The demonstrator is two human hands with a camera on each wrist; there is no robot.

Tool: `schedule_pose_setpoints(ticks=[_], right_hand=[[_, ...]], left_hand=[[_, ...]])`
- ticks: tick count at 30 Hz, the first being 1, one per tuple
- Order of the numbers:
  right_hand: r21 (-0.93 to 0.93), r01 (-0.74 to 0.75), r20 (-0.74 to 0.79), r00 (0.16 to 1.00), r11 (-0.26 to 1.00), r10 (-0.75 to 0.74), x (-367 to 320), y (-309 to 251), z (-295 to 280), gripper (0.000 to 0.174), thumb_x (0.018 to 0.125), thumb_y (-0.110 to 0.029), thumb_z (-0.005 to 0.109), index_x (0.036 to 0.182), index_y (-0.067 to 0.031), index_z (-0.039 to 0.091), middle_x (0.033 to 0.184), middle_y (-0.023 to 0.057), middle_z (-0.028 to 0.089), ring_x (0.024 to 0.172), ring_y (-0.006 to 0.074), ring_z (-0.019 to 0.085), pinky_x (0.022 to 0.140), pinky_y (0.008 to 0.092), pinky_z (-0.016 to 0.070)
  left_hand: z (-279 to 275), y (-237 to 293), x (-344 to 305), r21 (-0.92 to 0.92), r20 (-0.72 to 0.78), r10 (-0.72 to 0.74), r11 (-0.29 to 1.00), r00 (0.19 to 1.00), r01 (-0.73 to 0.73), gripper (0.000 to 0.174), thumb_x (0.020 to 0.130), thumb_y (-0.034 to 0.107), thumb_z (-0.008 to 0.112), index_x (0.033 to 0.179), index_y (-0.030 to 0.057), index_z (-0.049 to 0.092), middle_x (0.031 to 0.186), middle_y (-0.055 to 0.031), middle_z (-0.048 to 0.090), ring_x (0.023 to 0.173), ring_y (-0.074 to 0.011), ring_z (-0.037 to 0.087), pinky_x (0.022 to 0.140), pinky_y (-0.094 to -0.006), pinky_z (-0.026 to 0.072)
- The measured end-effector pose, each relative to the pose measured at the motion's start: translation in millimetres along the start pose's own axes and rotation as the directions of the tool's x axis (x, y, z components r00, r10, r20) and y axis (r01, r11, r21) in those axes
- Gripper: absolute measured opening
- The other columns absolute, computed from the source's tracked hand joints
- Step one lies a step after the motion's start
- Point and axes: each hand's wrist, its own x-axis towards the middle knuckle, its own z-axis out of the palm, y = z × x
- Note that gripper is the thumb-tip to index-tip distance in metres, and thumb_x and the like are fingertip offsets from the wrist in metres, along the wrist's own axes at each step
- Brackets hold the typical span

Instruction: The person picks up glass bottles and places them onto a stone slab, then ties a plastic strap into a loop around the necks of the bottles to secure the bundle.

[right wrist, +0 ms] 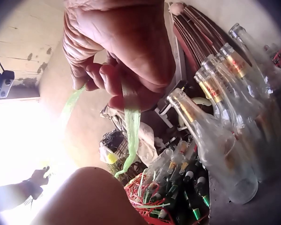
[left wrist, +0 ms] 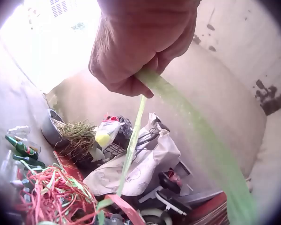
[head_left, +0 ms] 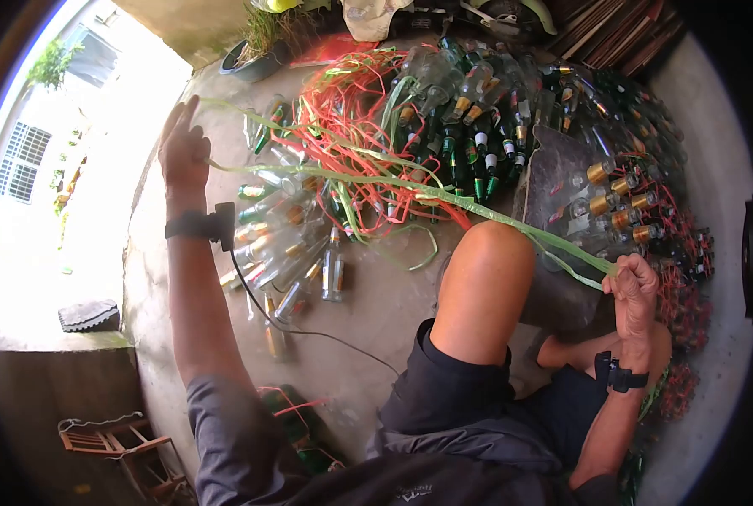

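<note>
A light green plastic strap stretches across the front of the body, over the raised knee. My left hand is held out at the far left and grips the strap; the left wrist view shows two lengths coming from its curled fingers. On the right, beside the knee, my right hand grips the other end, with a short piece of strap hanging below the fingers. Behind the strap lies a tangle of red and green strips.
Loose glass bottles lie on the floor at left, and many more lie at the back. Clear bottles stand on a dark board at right. A planter and a wooden chair stand farther off.
</note>
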Motion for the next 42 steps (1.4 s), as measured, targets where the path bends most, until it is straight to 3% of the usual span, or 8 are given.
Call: schedule_pose_setpoints(ticks=[1, 9, 11, 17, 26, 35, 39, 42], right_hand=[[0.045, 0.008, 0.003, 1.000, 0.999, -0.008, 0.9, 1.8, 1.9, 0.029, 0.096, -0.025, 0.072, 0.082, -0.0059, 0.056, 0.074, -0.0003, 0.046, 0.066, 0.0097, 0.045, 0.063, 0.0268, 0.0412], [0.055, 0.036, -0.027, 0.999, 0.998, -0.035, 4.3, -7.4, 29.8, 0.023, 0.099, -0.019, 0.068, 0.085, -0.0036, 0.058, 0.075, -0.0017, 0.046, 0.061, 0.0070, 0.043, 0.056, 0.0237, 0.0359], [-0.020, 0.055, -0.003, 0.998, 0.998, -0.055, 2.9, -10.4, 32.6, 0.023, 0.099, -0.020, 0.068, 0.086, -0.0027, 0.060, 0.075, -0.0017, 0.048, 0.059, 0.0061, 0.043, 0.055, 0.0223, 0.0347], [-0.267, 0.085, 0.025, 0.996, 0.960, -0.082, 2.4, -19.1, 42.2, 0.024, 0.097, -0.021, 0.070, 0.084, -0.0020, 0.062, 0.071, -0.0029, 0.050, 0.059, 0.0045, 0.045, 0.054, 0.0218, 0.0334], [-0.208, 0.023, -0.006, 1.000, 0.978, -0.025, 5.2, -30.2, 70.5, 0.022, 0.097, -0.018, 0.071, 0.085, -0.0010, 0.064, 0.069, -0.0058, 0.051, 0.061, 0.0023, 0.042, 0.054, 0.0217, 0.0309], [-0.275, 0.192, 0.179, 0.973, 0.942, -0.147, 25.2, -48.3, 139.5, 0.017, 0.094, -0.016, 0.074, 0.089, -0.0004, 0.069, 0.072, -0.0015, 0.062, 0.068, 0.0034, 0.050, 0.060, 0.0220, 0.0402], [-0.218, 0.251, 0.248, 0.949, 0.943, -0.195, 28.5, -44.2, 155.1, 0.015, 0.094, -0.014, 0.074, 0.091, 0.0005, 0.070, 0.076, 0.0015, 0.066, 0.071, 0.0049, 0.055, 0.064, 0.0229, 0.0449], [-0.250, 0.245, 0.259, 0.949, 0.937, -0.179, 30.3, -38.1, 151.3, 0.016, 0.094, -0.014, 0.074, 0.092, 0.0011, 0.070, 0.077, 0.0027, 0.067, 0.073, 0.0054, 0.058, 0.066, 0.0241, 0.0472]], left_hand=[[4.8, 6.2, -2.5, 0.120, 0.065, -0.134, 0.985, 0.989, 0.126, 0.044, 0.100, 0.002, 0.052, 0.144, -0.0016, 0.046, 0.152, -0.0223, 0.047, 0.053, -0.0024, 0.033, 0.044, -0.0184, 0.0281], [39.9, 25.7, -30.2, -0.022, 0.120, -0.036, 0.999, 0.992, 0.039, 0.039, 0.100, 0.005, 0.051, 0.139, -0.0013, 0.052, 0.145, -0.0182, 0.056, 0.055, 0.0004, 0.034, 0.045, -0.0156, 0.0269], [59.1, 30.9, -45.0, 0.267, 0.174, -0.197, 0.952, 0.965, 0.147, 0.043, 0.100, 0.003, 0.045, 0.142, -0.0027, 0.049, 0.146, -0.0206, 0.055, 0.054, -0.0001, 0.032, 0.042, -0.0158, 0.0290], [67.6, 13.8, -68.1, 0.110, 0.181, -0.209, 0.975, 0.961, 0.191, 0.039, 0.099, 0.001, 0.046, 0.136, -0.0010, 0.056, 0.143, -0.0179, 0.058, 0.052, 0.0008, 0.031, 0.041, -0.0153, 0.0291], [113.5, 19.1, -112.8, -0.026, 0.118, -0.138, 0.990, 0.983, 0.142, 0.034, 0.101, 0.003, 0.046, 0.134, -0.0005, 0.054, 0.134, -0.0196, 0.063, 0.052, 0.0002, 0.029, 0.041, -0.0159, 0.0275], [197.9, 14.8, -224.3, 0.082, 0.624, -0.345, 0.921, 0.701, 0.380, 0.034, 0.104, 0.014, 0.055, 0.137, 0.0027, 0.055, 0.129, -0.0118, 0.067, 0.061, -0.0016, 0.047, 0.051, -0.0199, 0.0387], [218.4, -21.3, -262.3, 0.250, 0.679, -0.296, 0.954, 0.672, 0.167, 0.035, 0.105, 0.021, 0.060, 0.132, 0.0000, 0.058, 0.104, -0.0042, 0.070, 0.078, -0.0049, 0.057, 0.067, -0.0239, 0.0471], [211.9, -30.0, -264.1, 0.317, 0.668, -0.410, 0.912, 0.621, 0.260, 0.030, 0.103, 0.024, 0.064, 0.117, -0.0024, 0.066, 0.084, 0.0013, 0.065, 0.077, -0.0030, 0.053, 0.065, -0.0239, 0.0443]])
